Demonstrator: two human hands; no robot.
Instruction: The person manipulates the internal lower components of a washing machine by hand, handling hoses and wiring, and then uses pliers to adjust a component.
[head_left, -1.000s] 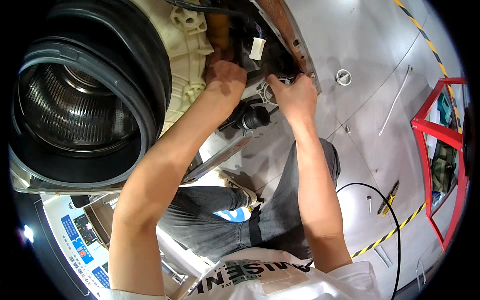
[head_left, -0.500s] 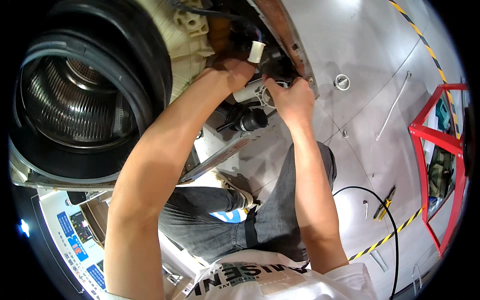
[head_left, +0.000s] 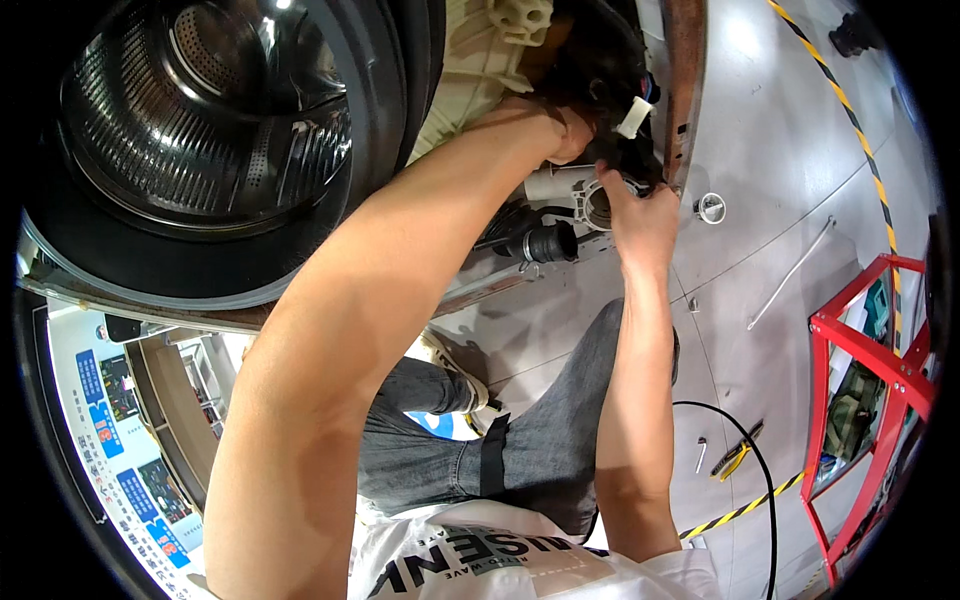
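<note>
A front-loading washing machine stands open, its steel drum (head_left: 205, 150) ringed by a black rubber door gasket (head_left: 375, 110). My left hand (head_left: 572, 132) reaches into the dark gap beside the cream plastic tub (head_left: 475, 85); its fingertips are hidden. My right hand (head_left: 645, 222) is at the machine's lower corner, thumb up and fingers curled around a dark part I cannot make out. Beside that thumb sits a white round pump housing (head_left: 583, 203). A white plug connector (head_left: 635, 117) hangs on wires above my hands. Below the housing is a black rubber hose end (head_left: 550, 243).
A rusty metal cabinet edge (head_left: 684, 90) borders the gap. On the floor lie a white round cap (head_left: 710, 208), a thin rod (head_left: 792, 275) and yellow-handled pliers (head_left: 737, 452). A red-framed tool rack (head_left: 870, 350) stands at right; a black cable (head_left: 765, 480) curves nearby.
The view has swung left, so the machine and both hands appear further right. Both hands stay at nearly the same spots inside the machine.
</note>
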